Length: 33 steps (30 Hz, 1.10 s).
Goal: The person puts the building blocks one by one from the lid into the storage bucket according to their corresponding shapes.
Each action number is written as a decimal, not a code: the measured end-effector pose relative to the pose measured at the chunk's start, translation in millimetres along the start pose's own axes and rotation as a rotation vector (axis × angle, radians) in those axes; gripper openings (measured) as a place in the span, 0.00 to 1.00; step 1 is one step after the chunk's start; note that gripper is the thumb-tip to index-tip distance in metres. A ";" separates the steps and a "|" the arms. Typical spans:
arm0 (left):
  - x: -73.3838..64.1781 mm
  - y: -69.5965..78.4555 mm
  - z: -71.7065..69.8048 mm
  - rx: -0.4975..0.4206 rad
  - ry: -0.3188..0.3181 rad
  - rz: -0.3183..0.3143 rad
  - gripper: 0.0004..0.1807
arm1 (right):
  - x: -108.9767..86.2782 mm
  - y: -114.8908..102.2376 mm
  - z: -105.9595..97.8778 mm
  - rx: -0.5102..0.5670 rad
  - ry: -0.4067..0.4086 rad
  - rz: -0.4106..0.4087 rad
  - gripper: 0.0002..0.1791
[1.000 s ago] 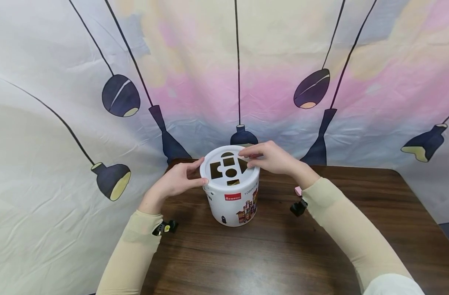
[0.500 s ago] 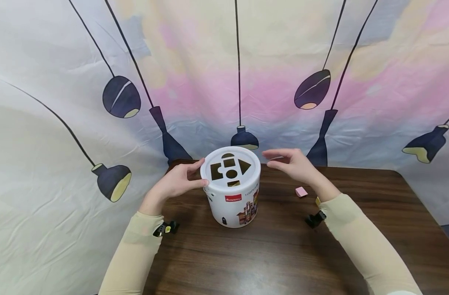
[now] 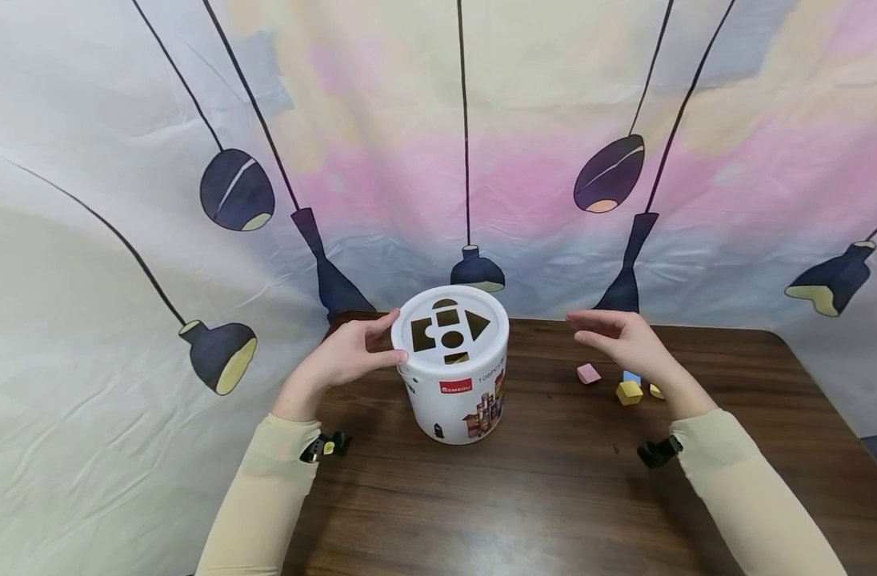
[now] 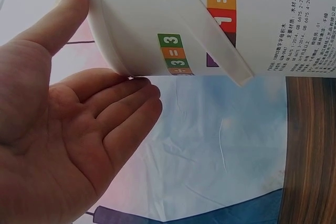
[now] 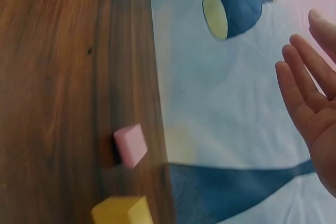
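Note:
A white bucket [image 3: 453,408] stands upright on the table, its lid [image 3: 499,336] pierced by several shaped holes, among them a triangle, a circle and a square. My left hand [image 3: 345,352] touches the left side of the lid's rim, thumb toward me and fingers behind. In the left wrist view the fingers [image 4: 131,114] are fairly straight against the bucket wall [image 4: 136,14]. My right hand [image 3: 626,344] hovers right of the bucket, holding nothing. Below it lie a pink block [image 3: 588,374], a yellow block [image 3: 629,393] and a blue block [image 3: 630,377], partly hidden.
Another yellow piece [image 3: 656,391] shows partly behind my right wrist. The brown wooden table [image 3: 539,496] ends at a printed cloth backdrop [image 3: 410,160] behind the bucket. A handle strap [image 4: 215,35] hangs along the bucket's side in the left wrist view.
My right hand has left the lid and moved right, toward the blocks, uncovering the pink, yellow and blue ones. My left hand and the bucket have stayed in place.

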<state>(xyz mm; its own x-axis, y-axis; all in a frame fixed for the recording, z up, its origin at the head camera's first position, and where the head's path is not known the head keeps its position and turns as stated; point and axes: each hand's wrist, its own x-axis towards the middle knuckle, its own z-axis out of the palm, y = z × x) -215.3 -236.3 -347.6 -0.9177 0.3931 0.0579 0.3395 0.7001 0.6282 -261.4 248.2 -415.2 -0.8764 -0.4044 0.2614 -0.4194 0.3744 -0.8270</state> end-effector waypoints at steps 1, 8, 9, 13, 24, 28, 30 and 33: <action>0.2 -0.2 0.3 -0.001 -0.001 0.001 0.49 | -3.2 3.2 -1.7 0.001 0.008 0.008 0.24; 0.4 0.0 1.2 -0.002 0.004 0.003 0.49 | -24.5 23.2 -10.9 -0.052 0.059 0.063 0.24; 0.2 0.0 1.3 -0.003 0.005 0.002 0.49 | -28.1 26.1 -12.7 -0.054 0.061 0.076 0.25; -0.1 0.3 2.0 -0.032 0.004 0.000 0.49 | -43.9 40.3 -21.2 -0.066 0.059 0.134 0.27; 1.3 -1.8 3.7 -0.053 0.004 0.001 0.49 | -86.9 84.5 -44.4 -0.173 0.151 0.291 0.31; 0.7 -1.8 3.2 -0.028 0.007 -0.004 0.48 | -98.8 98.6 -49.4 -0.241 0.167 0.331 0.32; 0.3 -1.7 3.1 -0.025 0.006 -0.004 0.48 | -103.2 104.0 -50.9 -0.254 0.169 0.344 0.32; 0.4 -1.9 3.0 -0.027 0.008 -0.001 0.48 | -108.8 109.9 -52.9 -0.240 0.155 0.366 0.34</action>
<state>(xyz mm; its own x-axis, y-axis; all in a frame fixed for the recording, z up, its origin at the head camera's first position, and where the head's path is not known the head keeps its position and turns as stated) -215.7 -235.7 -351.1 -0.9198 0.3872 0.0634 0.3328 0.6843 0.6489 -224.7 377.5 -508.2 -0.9944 -0.0870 0.0600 -0.1026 0.6589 -0.7452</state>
